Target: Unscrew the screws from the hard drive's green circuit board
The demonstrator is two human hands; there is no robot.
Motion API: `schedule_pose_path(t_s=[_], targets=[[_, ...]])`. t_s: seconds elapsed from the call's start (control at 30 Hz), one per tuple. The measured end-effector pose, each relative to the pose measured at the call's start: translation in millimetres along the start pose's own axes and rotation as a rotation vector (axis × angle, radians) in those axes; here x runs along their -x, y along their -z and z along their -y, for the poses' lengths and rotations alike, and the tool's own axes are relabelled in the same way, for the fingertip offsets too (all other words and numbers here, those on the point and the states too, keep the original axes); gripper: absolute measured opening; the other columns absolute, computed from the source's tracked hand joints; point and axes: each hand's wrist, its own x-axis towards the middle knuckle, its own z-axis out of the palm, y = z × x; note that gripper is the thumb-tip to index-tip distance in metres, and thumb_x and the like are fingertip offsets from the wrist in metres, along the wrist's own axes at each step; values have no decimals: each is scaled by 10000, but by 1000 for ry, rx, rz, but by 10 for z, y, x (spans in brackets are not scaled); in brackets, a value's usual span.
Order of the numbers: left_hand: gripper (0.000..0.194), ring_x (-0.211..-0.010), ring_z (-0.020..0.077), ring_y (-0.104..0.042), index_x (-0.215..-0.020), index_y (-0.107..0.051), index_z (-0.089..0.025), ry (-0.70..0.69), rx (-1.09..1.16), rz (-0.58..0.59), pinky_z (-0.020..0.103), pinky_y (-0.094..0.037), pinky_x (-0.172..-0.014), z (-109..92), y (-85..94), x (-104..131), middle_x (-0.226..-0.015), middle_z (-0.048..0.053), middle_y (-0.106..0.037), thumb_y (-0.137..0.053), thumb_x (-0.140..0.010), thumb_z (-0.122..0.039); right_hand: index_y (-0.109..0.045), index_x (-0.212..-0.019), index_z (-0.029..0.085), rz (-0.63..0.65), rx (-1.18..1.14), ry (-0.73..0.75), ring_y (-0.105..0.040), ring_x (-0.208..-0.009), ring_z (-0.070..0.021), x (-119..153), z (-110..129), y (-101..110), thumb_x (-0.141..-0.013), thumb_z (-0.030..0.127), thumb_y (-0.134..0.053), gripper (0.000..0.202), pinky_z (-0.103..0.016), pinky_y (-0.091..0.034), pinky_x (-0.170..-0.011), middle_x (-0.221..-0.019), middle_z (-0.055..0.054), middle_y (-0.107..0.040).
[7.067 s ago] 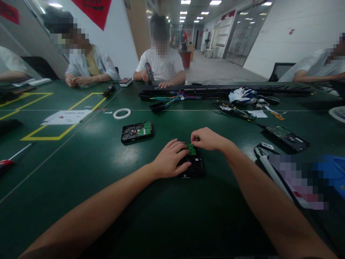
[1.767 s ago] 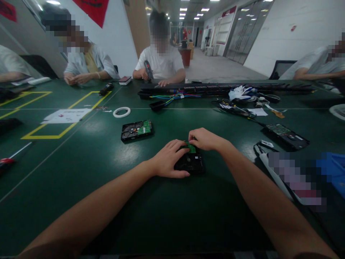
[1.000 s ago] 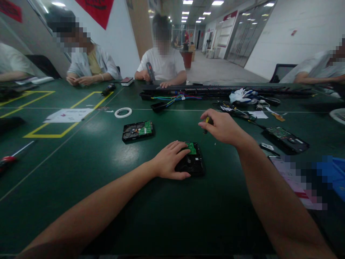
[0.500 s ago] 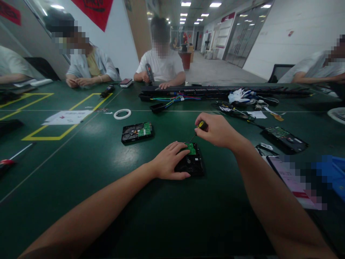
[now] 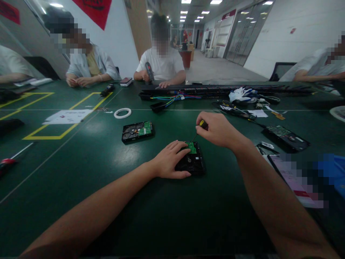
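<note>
A black hard drive (image 5: pixel 198 164) with a green circuit board lies on the table before me, board side up. Across its left part my left hand (image 5: pixel 170 161) is spread, fingers on the board end and thumb along the near side, holding it down. My right hand (image 5: pixel 217 130) is closed round the yellow-and-black handle of a screwdriver (image 5: pixel 203 125). Its thin shaft slants down and left to the drive's far edge; I cannot make out exactly where the tip sits. Farther left lies a second hard drive (image 5: pixel 137 131), also board side up, with neither hand on it.
A third drive (image 5: pixel 286 138) lies at right on the green table (image 5: pixel 151 216). Beyond are a white tape roll (image 5: pixel 122 113), wires (image 5: pixel 172 100), gloves (image 5: pixel 242 95) and a long black housing. A red-handled screwdriver (image 5: pixel 9 162) lies far left. Several people sit around, one (image 5: pixel 161 66) opposite holding a power tool.
Both hands stay in nearly the same place on the drive and the screwdriver. The view has shifted very slightly.
</note>
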Motion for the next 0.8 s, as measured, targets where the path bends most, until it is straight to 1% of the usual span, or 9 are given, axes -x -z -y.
schedule_pose_path(t_s=[0.13,0.3,0.43,0.6,0.73,0.8], targets=[[914,-1478,441,-490,-1551,-497,-159,1,3,1,669,-304,-1289,1,1,0,-1567,234,-508,-665,-899,-776,-657,-949,192,5,-1,-2,-622,-787,-202,-6,-20,-13,-896,230,-579,101,-319,-398,-757,-874,-69,-722],[919,-1481,434,-488,-1546,-501,-145,0,-9,3,652,-293,-1302,-2,10,0,-1564,239,-508,-646,-907,-790,-659,-955,196,3,16,8,-625,-804,-210,-18,-53,-36,-901,249,-596,99,-325,-406,-781,-902,-74,-729],[910,-1487,435,-481,-1557,-491,-163,-5,-5,5,664,-308,-1291,-3,11,-2,-1567,232,-508,-641,-912,-788,-660,-953,190,12,16,9,-615,-775,-197,-23,-67,-53,-903,251,-596,102,-317,-401,-767,-887,-69,-725],[913,-1484,438,-481,-1550,-496,-152,-3,-9,3,666,-309,-1291,-7,3,-2,-1564,237,-508,-633,-915,-793,-656,-960,191,14,17,-2,-612,-770,-197,-22,-71,-62,-905,255,-592,106,-313,-404,-763,-881,-69,-724],[906,-1485,435,-481,-1557,-489,-173,-2,-10,6,675,-308,-1288,-5,9,-1,-1571,226,-503,-635,-913,-794,-657,-959,193,12,21,-6,-615,-784,-201,-21,-66,-59,-907,256,-594,103,-315,-406,-766,-887,-71,-729],[907,-1484,438,-481,-1556,-489,-165,-3,-7,6,676,-305,-1289,-1,13,0,-1572,231,-501,-643,-913,-786,-659,-960,189,10,23,-8,-617,-788,-202,-23,-65,-57,-903,251,-597,105,-318,-406,-769,-890,-75,-729]])
